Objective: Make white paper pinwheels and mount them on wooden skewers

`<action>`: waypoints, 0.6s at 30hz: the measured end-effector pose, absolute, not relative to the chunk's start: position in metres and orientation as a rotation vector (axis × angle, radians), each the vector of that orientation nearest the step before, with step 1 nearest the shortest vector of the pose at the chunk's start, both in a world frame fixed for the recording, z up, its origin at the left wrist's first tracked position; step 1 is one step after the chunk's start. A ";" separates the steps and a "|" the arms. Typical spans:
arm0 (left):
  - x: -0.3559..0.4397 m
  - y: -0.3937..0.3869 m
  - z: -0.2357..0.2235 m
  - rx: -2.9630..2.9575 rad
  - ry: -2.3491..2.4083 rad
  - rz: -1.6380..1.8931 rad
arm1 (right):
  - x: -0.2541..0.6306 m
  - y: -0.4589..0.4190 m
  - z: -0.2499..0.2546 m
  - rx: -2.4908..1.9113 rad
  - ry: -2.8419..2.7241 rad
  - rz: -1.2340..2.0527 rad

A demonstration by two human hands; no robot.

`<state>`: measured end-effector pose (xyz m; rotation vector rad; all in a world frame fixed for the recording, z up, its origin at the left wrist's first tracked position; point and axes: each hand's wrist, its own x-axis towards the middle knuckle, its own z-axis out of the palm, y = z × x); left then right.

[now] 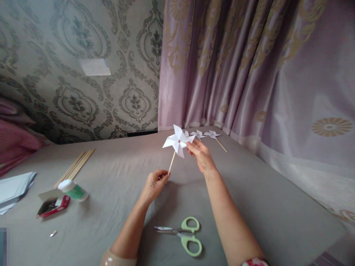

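Observation:
A white paper pinwheel (177, 141) with a small metallic pin at its centre is held upright over the table. My left hand (155, 183) is closed round the lower part of its wooden stick (172, 161). At the pinwheel's right side, the fingers of my right hand (202, 154) pinch the tip of one blade. Green-handled scissors (188, 234) lie on the cloth between my forearms, their blades pointing left. Behind my right hand lie several more white pinwheels (212, 134), one with its stick showing; my hand partly covers this group.
Wooden sticks (75, 167) lie at the left. Near them are a white-and-green bottle (74, 190), an open red box (55, 207) with small dark contents, and a small object (53, 233). Paper sheets (16, 187) are stacked at the far left. A curtain (235, 74) hangs along the right.

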<state>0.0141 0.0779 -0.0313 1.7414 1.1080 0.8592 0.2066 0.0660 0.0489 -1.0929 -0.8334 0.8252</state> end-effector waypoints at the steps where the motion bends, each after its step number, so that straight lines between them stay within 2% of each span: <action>1: 0.013 0.079 -0.033 1.733 1.125 0.879 | 0.209 0.065 0.049 -1.129 -0.878 0.738; 6: 0.005 0.079 -0.033 1.818 1.182 0.940 | 0.217 0.059 0.050 -1.354 -1.213 0.087; 9: 0.003 0.078 -0.031 1.899 1.194 0.969 | 0.215 0.054 0.052 -1.437 -1.418 -0.149; 18: 0.002 0.080 -0.036 1.969 1.221 1.029 | 0.200 0.046 0.057 -1.772 -1.608 -0.254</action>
